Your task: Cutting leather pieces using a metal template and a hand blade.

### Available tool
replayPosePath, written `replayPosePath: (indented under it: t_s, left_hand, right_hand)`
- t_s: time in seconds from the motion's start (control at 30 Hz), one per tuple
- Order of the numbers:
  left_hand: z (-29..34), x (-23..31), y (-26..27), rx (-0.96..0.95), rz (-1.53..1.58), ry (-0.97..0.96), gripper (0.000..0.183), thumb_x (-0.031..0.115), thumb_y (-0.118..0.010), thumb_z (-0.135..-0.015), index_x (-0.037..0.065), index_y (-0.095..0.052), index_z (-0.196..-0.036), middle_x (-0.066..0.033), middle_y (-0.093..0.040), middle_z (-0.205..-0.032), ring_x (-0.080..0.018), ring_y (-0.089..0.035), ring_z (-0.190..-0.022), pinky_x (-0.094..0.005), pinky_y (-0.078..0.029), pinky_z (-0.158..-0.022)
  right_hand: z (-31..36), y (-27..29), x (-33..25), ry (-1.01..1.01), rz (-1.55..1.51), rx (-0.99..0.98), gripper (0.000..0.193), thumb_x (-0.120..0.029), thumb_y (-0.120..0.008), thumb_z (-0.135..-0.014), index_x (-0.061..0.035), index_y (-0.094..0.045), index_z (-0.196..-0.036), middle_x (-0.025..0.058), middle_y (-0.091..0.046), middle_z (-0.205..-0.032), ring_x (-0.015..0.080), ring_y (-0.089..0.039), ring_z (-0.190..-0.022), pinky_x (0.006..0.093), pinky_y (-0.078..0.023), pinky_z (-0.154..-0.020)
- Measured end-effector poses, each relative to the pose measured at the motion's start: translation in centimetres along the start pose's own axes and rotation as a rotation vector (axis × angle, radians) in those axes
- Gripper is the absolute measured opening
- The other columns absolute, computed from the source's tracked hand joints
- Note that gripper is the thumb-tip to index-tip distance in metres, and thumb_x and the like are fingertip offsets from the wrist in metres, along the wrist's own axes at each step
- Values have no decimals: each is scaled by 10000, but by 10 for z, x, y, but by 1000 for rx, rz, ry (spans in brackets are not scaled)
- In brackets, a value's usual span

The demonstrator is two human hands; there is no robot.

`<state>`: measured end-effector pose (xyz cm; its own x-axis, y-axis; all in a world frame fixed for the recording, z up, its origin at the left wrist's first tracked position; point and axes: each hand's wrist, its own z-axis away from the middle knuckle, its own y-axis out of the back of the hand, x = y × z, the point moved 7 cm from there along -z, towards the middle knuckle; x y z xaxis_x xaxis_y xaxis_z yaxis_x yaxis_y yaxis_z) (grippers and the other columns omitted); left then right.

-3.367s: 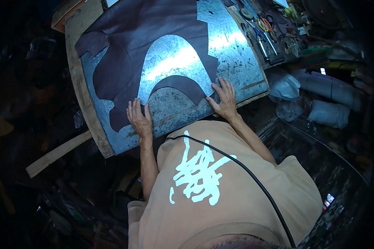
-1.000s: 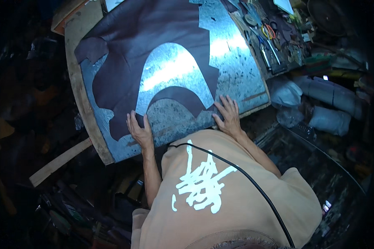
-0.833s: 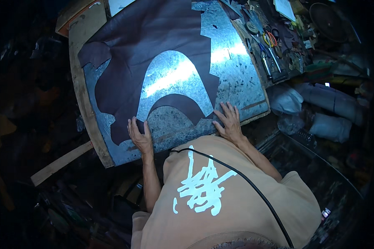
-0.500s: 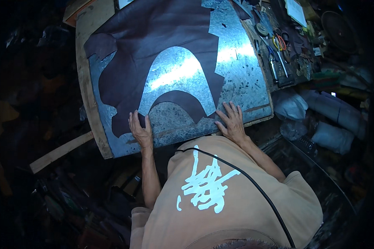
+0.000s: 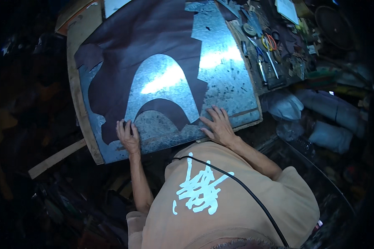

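Note:
A dark brown leather hide (image 5: 108, 79) is spread over a metal-topped board (image 5: 224, 79). On the hide lies a shiny, arch-shaped metal template (image 5: 158, 76), its two legs pointing toward me. My left hand (image 5: 129, 137) rests at the tip of the template's left leg, fingers apart and slightly bent, holding nothing. Beside the tip of the right leg, my right hand (image 5: 220, 126) lies with spread fingers on the metal surface near its front edge. Below the template's inner curve, the hide ends in a curved edge with bare metal in front of it.
At the right, a side bench holds scissors with orange handles (image 5: 269, 42), a roll of tape (image 5: 249, 29) and other tools. Plastic-wrapped bundles (image 5: 330, 137) sit below it. A wooden bar (image 5: 56, 159) juts out at left. A black cable (image 5: 245, 182) crosses my shirt.
The whole view has shifted, so the board, hide and template appear farther left and slightly lower. Both hands stay near the template's leg tips, with small changes in finger spread.

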<state>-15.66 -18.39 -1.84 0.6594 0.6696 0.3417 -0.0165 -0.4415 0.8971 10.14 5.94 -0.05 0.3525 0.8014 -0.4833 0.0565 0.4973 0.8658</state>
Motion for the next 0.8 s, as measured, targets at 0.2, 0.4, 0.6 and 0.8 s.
replayPosePath:
  t_s: [0.2,0.4,0.6,0.8]
  left_hand:
    - [18,-14,36,53,-214,68,206,113,-653,-813,-7,-690,-976,-227,-619,-1132,-422,-552,-1129,-515,-432,-988]
    - [-21,27,7,-48,-187,75,308,287,-692,-832,-12,-698,-908,-221,-601,-1178,-403,-532,-1159,-494,-399,-998]
    - [-28,43,1,12,-113,116,329,319,-669,-855,-5,-696,-905,-184,-616,-1006,-343,-568,-999,-466,-430,-904]
    - [-43,28,-9,-227,-13,222,349,306,-670,-866,-2,-693,-1030,-205,-621,-1128,-349,-566,-1092,-448,-429,-943]
  right_hand:
    - [-54,64,108,-49,179,345,144,-119,-621,-830,-59,-613,-961,149,-609,-844,340,-575,-788,455,-443,-666]
    - [-50,134,249,-376,417,306,345,-136,-618,-839,-13,-606,-1161,236,-608,-1058,418,-566,-1019,484,-457,-877]
    - [-68,124,270,-369,434,261,495,-130,-603,-856,-50,-522,-1338,269,-565,-987,434,-561,-938,493,-445,-811]
    - [-68,114,295,-408,339,279,505,-143,-574,-856,22,-498,-1327,302,-563,-1163,461,-542,-1084,478,-426,-953]
